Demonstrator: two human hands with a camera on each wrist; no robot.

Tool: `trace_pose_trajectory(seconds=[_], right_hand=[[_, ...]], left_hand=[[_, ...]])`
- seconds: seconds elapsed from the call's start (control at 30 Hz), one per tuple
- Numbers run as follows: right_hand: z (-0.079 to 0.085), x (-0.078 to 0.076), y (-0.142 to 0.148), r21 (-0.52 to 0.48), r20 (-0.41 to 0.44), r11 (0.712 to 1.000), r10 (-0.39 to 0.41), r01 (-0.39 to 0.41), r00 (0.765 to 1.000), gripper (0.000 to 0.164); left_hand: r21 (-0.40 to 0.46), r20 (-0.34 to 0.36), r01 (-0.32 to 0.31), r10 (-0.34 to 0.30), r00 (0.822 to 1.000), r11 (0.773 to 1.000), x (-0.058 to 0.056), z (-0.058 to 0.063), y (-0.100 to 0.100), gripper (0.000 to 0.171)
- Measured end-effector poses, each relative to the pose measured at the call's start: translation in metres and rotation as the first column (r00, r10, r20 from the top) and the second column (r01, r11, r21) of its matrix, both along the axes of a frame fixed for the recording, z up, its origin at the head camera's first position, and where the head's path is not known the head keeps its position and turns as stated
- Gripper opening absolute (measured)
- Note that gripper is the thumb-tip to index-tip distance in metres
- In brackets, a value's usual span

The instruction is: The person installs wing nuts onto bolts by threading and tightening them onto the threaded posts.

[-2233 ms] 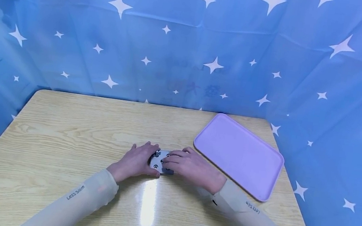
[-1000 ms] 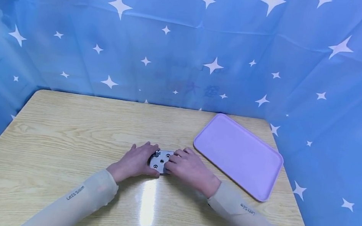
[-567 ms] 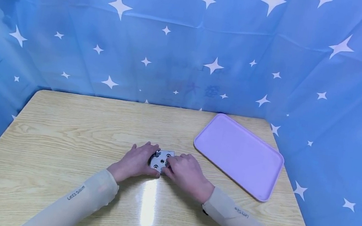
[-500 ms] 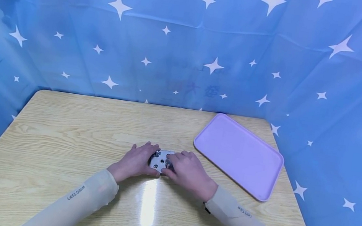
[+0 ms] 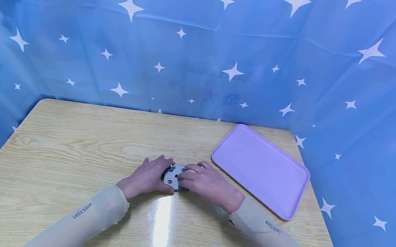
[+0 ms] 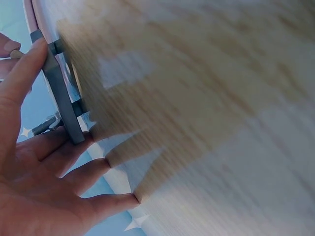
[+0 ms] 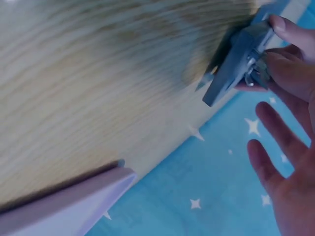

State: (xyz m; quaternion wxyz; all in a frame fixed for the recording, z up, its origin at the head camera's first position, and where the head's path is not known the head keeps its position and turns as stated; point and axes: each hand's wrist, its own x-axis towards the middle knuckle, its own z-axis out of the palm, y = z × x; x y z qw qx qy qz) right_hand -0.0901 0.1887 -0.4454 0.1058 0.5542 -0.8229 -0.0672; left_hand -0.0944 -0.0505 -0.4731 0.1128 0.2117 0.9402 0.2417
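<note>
A flat grey metal plate (image 5: 171,177) with several round holes stands near the table's middle, raised on short dark feet in the left wrist view. My left hand (image 5: 149,178) grips its left side, thumb on the near edge and fingers at the far edge. At the far left corner rises a threaded bolt (image 6: 45,126) with what looks like a wing nut. My right hand (image 5: 208,184) reaches over the plate's right side. Its fingertips pinch the rounded end of a small bolt (image 6: 17,53); its other fingers stretch free. The plate's near right corner is hidden beneath that hand.
A purple tray (image 5: 260,170) lies slanted at the table's right rear, just beyond my right hand. The pale wooden table (image 5: 78,136) ends at a blue star-patterned curtain (image 5: 178,49) behind and at both sides.
My left hand and the plate have stayed put. The right hand curled in over the plate's right side, turned at the wrist, then swung back with its fingers straighter.
</note>
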Motion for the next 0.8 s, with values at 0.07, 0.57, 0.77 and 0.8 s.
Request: trace_pose_trajectory(seconds=[0.07, 0.57, 0.77, 0.8], right_hand=[[-0.003, 0.0, -0.002, -0.03, -0.008, 0.999, -0.014, 0.014, 1.0, 0.022], [-0.022, 0.016, -0.026, -0.244, 0.109, 0.921, -0.284, 0.302, 0.953, 0.01], [-0.013, 0.015, -0.024, -0.199, 0.174, 0.913, -0.325, 0.357, 0.929, 0.027], [-0.009, 0.014, -0.021, -0.175, 0.185, 0.92, -0.32, 0.351, 0.929, 0.03]], left_hand=[[0.004, 0.003, -0.004, 0.004, 1.0, 1.0, 0.0, 0.0, 0.0, 0.096], [0.001, -0.004, -0.006, 0.006, 1.0, 1.0, 0.001, -0.002, 0.001, 0.097], [0.004, -0.016, 0.0, 0.0, 1.0, 1.0, 0.001, -0.002, 0.0, 0.096], [0.002, -0.018, 0.002, -0.002, 1.0, 1.0, 0.001, -0.002, 0.0, 0.095]])
